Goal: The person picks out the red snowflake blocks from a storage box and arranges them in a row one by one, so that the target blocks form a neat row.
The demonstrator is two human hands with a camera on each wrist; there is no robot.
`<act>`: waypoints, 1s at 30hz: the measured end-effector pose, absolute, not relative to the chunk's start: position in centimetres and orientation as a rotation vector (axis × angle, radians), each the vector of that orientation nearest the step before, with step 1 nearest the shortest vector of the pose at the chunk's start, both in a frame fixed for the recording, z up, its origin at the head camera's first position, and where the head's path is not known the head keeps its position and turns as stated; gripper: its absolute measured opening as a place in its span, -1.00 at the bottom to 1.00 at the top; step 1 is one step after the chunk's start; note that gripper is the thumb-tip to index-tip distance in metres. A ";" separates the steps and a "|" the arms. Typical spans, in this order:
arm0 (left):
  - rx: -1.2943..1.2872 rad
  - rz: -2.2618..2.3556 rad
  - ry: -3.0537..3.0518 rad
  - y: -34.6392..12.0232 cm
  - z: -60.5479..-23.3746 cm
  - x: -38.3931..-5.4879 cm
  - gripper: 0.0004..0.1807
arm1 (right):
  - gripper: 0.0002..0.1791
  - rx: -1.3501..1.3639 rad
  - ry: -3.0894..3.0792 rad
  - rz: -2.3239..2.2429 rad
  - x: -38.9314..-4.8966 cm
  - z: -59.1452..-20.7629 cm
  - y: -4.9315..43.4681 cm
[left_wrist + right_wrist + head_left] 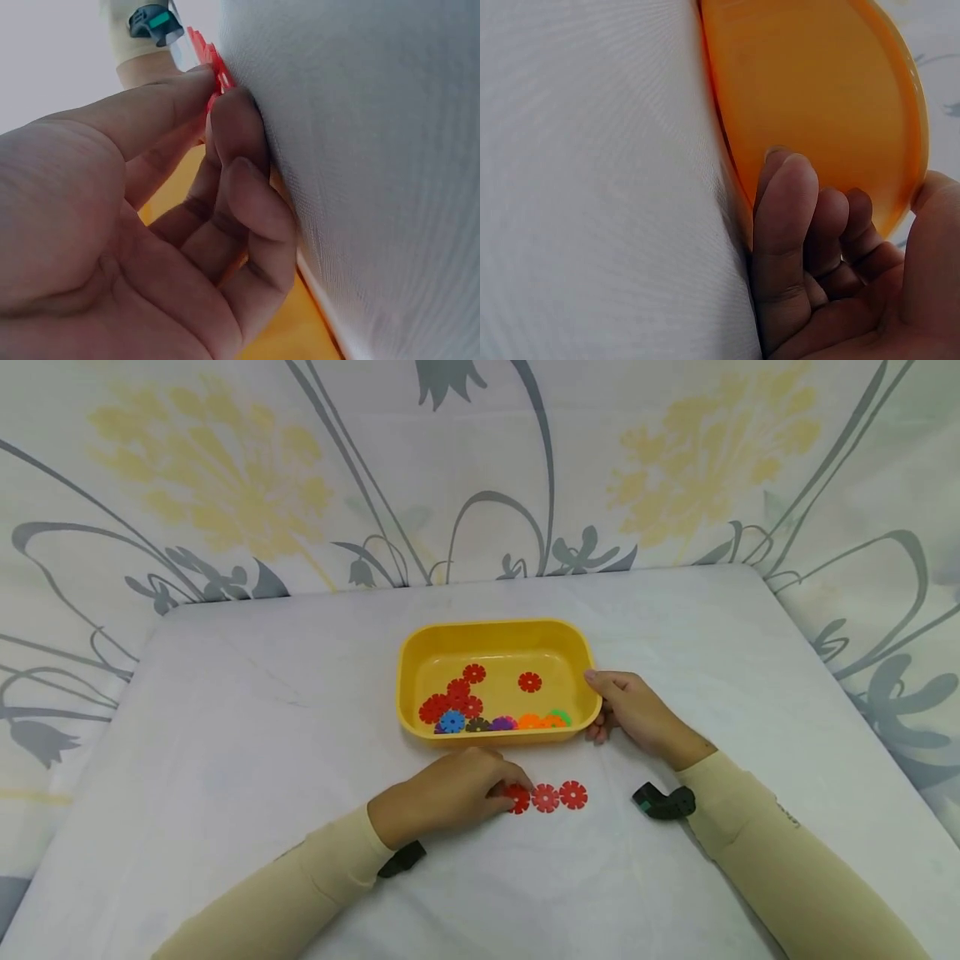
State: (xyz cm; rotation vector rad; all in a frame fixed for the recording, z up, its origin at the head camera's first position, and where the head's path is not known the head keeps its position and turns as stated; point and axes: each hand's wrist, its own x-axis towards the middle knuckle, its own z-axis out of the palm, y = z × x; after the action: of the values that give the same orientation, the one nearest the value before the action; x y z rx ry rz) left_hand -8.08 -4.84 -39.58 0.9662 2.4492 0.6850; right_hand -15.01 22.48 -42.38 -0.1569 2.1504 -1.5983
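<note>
Beige sleeves (277,885) reach toward a yellow tray (495,737) and a row of red discs (546,798)

Both forearms come in from the near edge, each with a dark wrist device below the cuff, the left device (402,859) partly hidden and the right device (664,802) plainly seen. The left hand (453,789) pinches the leftmost disc (518,797) between thumb and fingertips, low over the white cloth (262,710); the left wrist view shows the remaining fingers bent. That disc begins a short row of three notched red pieces, lying side by side just in front of the tray. Whether they interlock, I cannot tell.

The right hand (637,714) grips the tray at its right end, thumb at the rim and the other fingers curled against the outer wall.

Inside the tray, a cluster of red pieces (458,690) sits toward the left, with one separate red piece (529,682) right of centre. Along the near wall, which partly hides them, lie a blue piece (452,721), a dark piece (477,725), purple (502,724), orange (529,722) and some green (561,717).

Behind the table hangs a pale curtain (495,452) printed with yellow blooms and grey stems.
</note>
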 end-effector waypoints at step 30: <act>0.960 0.694 2.447 -4.9 -39.8 -8.3 -0.78 | -0.38 -0.148 2.166 -1.578 -15.0 -42.5 22.6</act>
State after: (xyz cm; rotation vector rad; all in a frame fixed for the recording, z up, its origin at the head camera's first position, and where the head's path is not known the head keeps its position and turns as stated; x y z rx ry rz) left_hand -8.29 -4.95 -39.83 0.9604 2.4465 0.6943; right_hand -14.97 22.58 -42.46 -0.1478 2.1658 -1.5776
